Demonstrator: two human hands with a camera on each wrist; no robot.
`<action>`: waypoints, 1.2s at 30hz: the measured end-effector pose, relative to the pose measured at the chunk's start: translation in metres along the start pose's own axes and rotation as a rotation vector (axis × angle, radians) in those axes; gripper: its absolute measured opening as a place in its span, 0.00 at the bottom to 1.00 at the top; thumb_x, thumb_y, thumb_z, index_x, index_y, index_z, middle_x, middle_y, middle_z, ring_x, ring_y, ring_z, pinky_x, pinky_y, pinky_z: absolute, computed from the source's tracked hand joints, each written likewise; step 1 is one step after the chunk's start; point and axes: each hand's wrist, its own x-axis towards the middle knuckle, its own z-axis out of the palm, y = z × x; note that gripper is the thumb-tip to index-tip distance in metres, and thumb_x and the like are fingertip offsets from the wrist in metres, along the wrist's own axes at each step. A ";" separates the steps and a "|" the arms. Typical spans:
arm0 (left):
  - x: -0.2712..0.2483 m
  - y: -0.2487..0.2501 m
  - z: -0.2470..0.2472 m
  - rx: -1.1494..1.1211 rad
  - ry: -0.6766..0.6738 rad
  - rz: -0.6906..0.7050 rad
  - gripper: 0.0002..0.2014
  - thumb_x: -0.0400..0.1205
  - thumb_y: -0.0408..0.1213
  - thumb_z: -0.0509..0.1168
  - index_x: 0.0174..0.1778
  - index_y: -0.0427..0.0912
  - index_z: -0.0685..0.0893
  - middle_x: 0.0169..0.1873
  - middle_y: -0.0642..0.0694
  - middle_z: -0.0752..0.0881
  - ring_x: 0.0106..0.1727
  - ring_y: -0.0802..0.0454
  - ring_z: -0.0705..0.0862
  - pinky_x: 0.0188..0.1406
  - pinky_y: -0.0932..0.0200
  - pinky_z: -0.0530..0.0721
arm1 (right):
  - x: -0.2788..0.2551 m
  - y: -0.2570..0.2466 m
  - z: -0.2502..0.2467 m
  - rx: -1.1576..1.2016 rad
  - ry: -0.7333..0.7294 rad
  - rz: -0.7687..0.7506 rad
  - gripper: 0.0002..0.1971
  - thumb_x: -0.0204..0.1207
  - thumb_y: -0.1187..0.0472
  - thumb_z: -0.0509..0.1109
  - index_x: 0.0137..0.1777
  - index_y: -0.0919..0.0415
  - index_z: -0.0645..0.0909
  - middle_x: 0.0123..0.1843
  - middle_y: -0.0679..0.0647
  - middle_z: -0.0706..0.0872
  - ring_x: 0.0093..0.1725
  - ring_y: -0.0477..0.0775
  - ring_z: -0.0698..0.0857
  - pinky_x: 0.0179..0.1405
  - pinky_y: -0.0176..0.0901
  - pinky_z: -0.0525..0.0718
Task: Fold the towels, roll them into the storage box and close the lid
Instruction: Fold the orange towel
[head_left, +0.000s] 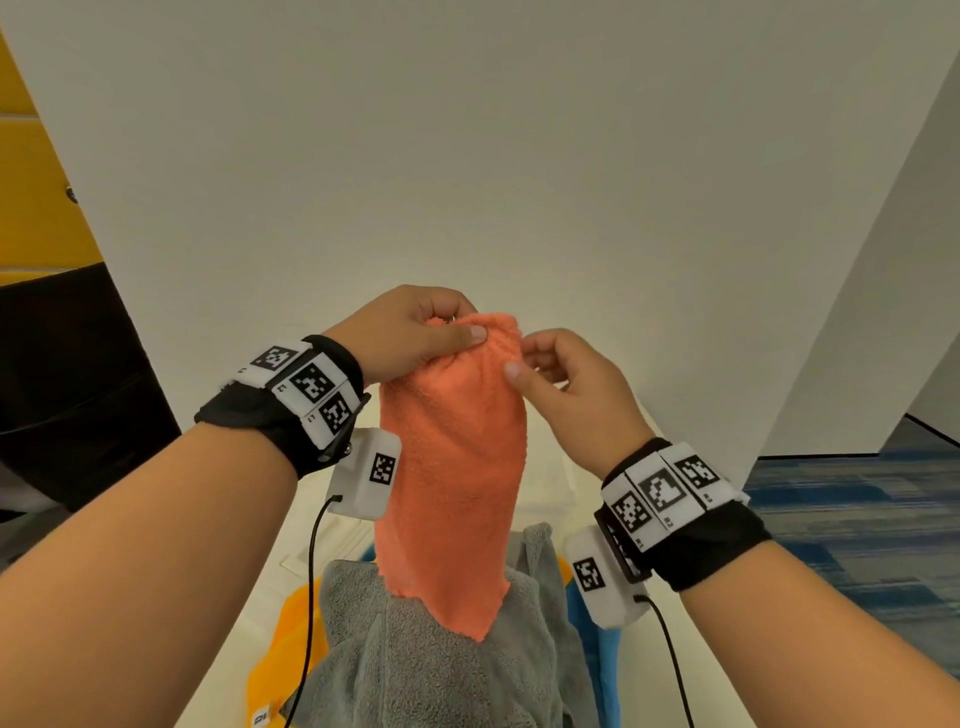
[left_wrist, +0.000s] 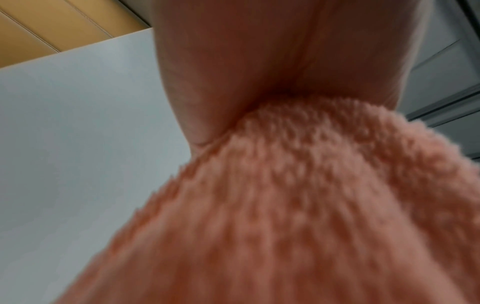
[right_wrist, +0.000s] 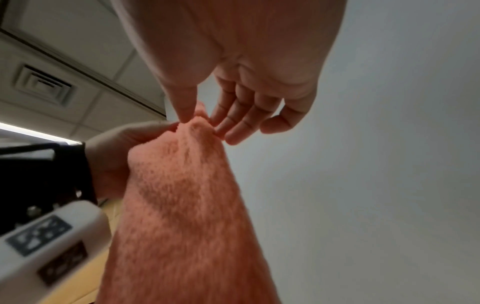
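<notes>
Could drag on the grey towel (head_left: 447, 649) heaped at the near edge of the tabletop (head_left: 249, 597), with the lowest corner of the orange towel (head_left: 452, 467) dangling right over that heap and perhaps brushing it; would likely snag or pull the pile askew on any sideways sweep made before lifting clear. Could also end in a crooked fold: bunched into a narrow column at the top rather than spread by two corners, so probably wrinkled and uneven once laid down as is, and lopsided when rolled. Might drop altogether on any loosening of the one firm grip during re-placing of the other. Held in the air above the near edge of the tabletop, between both wrists. Gripped at the gathered top by the left hand (head_left: 410, 332), thumb pressed flat across the front, fingers curled behind. Pinched narrowly just beside that by the right hand (head_left: 566, 384), thumb and fingertips (right_wrist: 228, 131) closed on a small nub of the top edge, little finger loose. Hangs with long axis upright, bunched end up, tapering to a point aimed down at the grey heap. No storage box or lid to be seen in any view; only yellow cloth (head_left: 291, 639) and blue cloth (head_left: 597, 649) peeking out at either side beneath the grey.
</notes>
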 end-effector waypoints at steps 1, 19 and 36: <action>0.000 0.001 0.000 0.007 -0.008 0.003 0.05 0.81 0.43 0.69 0.43 0.48 0.88 0.37 0.52 0.88 0.41 0.59 0.85 0.50 0.57 0.82 | 0.003 -0.003 0.000 0.004 0.008 -0.013 0.05 0.77 0.55 0.72 0.51 0.49 0.81 0.45 0.39 0.84 0.43 0.30 0.81 0.43 0.21 0.76; 0.004 0.008 0.006 -0.046 0.190 0.087 0.03 0.80 0.41 0.70 0.42 0.47 0.86 0.24 0.56 0.76 0.29 0.60 0.74 0.34 0.65 0.74 | -0.005 0.012 0.002 -0.305 -0.182 -0.017 0.11 0.79 0.50 0.69 0.38 0.52 0.77 0.33 0.46 0.81 0.34 0.44 0.77 0.36 0.41 0.77; 0.003 0.004 0.014 -0.104 0.101 0.084 0.04 0.80 0.42 0.70 0.40 0.52 0.87 0.25 0.53 0.74 0.29 0.57 0.72 0.35 0.62 0.72 | 0.011 -0.006 -0.002 -0.058 -0.046 -0.024 0.12 0.77 0.47 0.70 0.59 0.47 0.81 0.50 0.38 0.84 0.44 0.36 0.83 0.43 0.26 0.79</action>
